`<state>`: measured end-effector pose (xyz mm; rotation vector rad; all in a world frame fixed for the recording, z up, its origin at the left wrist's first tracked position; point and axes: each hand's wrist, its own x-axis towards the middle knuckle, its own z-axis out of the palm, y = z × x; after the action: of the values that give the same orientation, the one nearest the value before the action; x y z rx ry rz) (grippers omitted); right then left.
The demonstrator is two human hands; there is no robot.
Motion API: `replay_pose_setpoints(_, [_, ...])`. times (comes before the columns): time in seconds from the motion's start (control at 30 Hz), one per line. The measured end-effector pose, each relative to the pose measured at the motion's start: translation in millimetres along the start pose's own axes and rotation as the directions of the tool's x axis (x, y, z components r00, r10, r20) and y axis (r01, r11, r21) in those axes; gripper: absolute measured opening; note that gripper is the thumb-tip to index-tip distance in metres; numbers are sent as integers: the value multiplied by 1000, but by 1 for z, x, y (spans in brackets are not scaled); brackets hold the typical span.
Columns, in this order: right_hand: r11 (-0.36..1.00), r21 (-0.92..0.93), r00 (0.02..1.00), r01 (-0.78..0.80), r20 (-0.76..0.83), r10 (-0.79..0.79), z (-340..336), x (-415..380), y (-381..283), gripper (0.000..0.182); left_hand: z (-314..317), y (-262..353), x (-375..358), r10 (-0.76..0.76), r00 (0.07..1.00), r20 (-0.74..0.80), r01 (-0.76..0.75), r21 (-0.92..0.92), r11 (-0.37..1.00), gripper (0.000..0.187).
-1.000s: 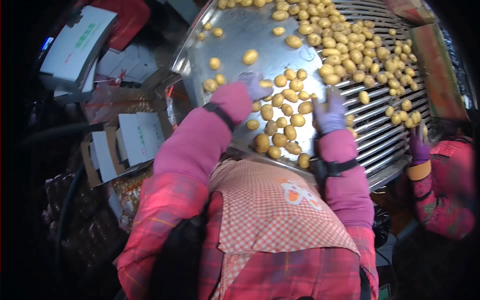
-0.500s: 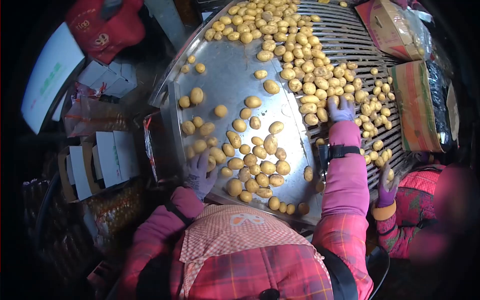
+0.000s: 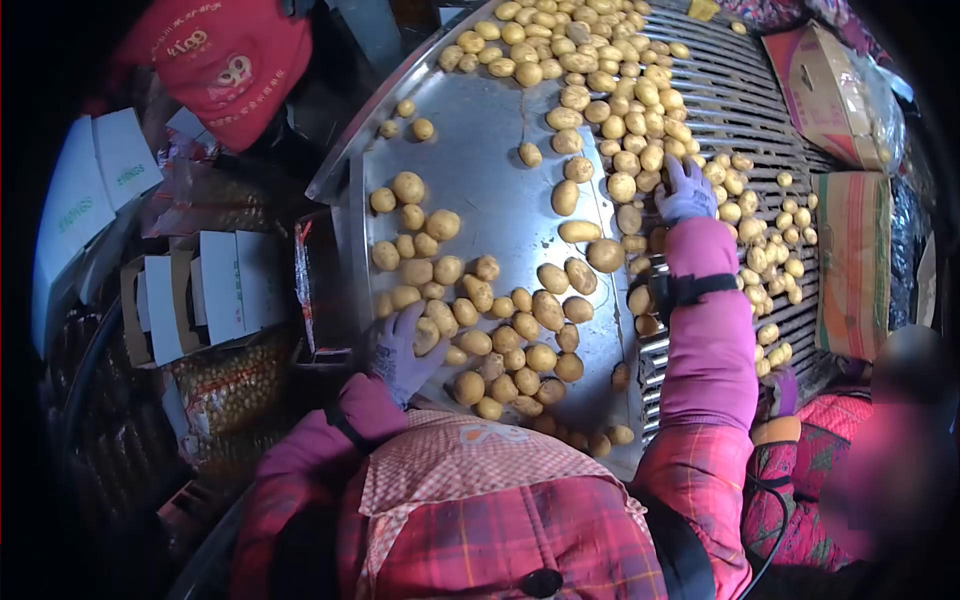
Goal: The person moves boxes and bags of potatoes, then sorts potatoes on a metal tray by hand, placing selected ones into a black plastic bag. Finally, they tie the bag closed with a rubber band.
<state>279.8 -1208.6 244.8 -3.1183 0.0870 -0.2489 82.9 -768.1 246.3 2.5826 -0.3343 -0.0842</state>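
Potatoes [image 3: 522, 355] lie loosely scattered on a sheet-metal tray [image 3: 500, 150] in front of me. At the tray's near left edge, my left hand [image 3: 402, 358], in a pale purple glove, is curled round a potato [image 3: 426, 336] between thumb and fingers. My right hand [image 3: 688, 192], gloved alike, reaches out to the dense potatoes [image 3: 648, 125] at the tray's right border. Its fingers are spread and touch the potatoes there; nothing is visibly gripped, though the palm side is hidden.
A slatted metal rack [image 3: 735, 100] carries more potatoes on the right. Beyond it stand cardboard boxes [image 3: 852, 265]. Another person's sleeve [image 3: 800, 480] is at lower right. Open white cartons [image 3: 235, 285], a bag of potatoes [image 3: 235, 395] and a red cloth item [image 3: 225, 70] are on the left.
Potatoes on the tray have shifted, several rolling nearer the right border. My right hand has moved slightly away from me, its fingers more spread. The other person's hand has dropped lower.
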Motion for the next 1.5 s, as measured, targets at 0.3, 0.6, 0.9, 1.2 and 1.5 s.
replay_pose_setpoints(0.3, [927,242,937,-286,275,217,-59,-25,-45,51,-21,60,88,94,720,688,552,-484,-680,49])
replay_pose_setpoints(0.6, [477,858,972,-193,103,209,-7,59,-12,61,2,39,84,184,777,602,456,-336,-824,55])
replay_pose_setpoints(0.9, [616,750,969,-242,156,190,93,138,58,86,-4,24,51,81,772,630,418,-408,-812,52])
replay_pose_setpoints(1.2, [579,742,884,337,-39,-465,-31,-9,-81,61,4,39,78,48,752,657,539,-571,-619,58])
replay_pose_setpoints(1.5, [865,183,879,-467,207,430,26,28,166,64,-1,44,75,-83,864,497,492,-867,-73,66])
